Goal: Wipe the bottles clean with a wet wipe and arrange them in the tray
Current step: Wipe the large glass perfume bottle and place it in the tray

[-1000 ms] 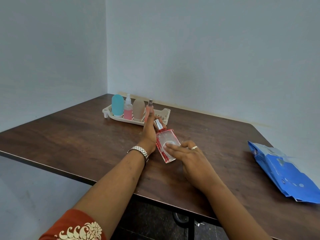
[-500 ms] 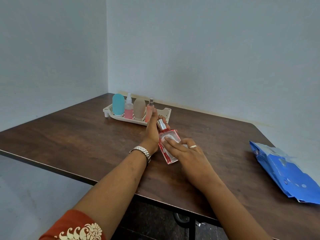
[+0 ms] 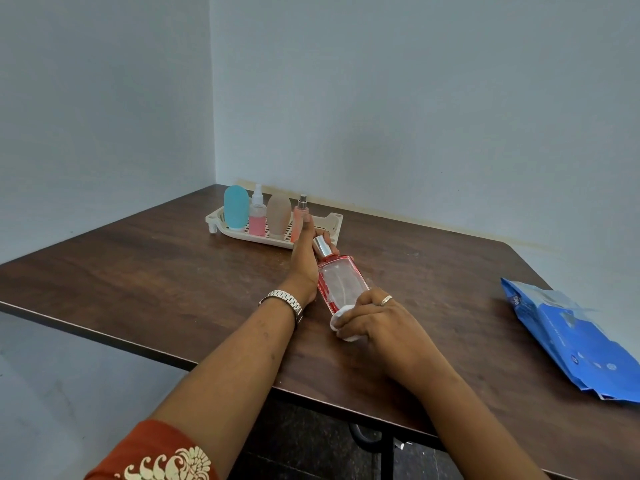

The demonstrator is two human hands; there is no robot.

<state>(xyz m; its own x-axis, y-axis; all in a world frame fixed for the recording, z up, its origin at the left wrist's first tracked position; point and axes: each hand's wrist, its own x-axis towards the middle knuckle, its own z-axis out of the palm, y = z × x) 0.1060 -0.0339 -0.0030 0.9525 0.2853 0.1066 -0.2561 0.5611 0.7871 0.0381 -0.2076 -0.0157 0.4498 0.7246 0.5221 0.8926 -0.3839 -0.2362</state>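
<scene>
Fingers (image 3: 351,315) of the right hand (image 3: 379,318) curl round a wet wipe (image 3: 335,322), pressing it to the perfume bottle's (image 3: 341,282) near end. The left hand (image 3: 304,261) clasps the far end to steady the bottle, just near of the tray (image 3: 221,218).

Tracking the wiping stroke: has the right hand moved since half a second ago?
Yes. The right hand with the wipe slid down the bottle to its base, away from the tray.
</scene>
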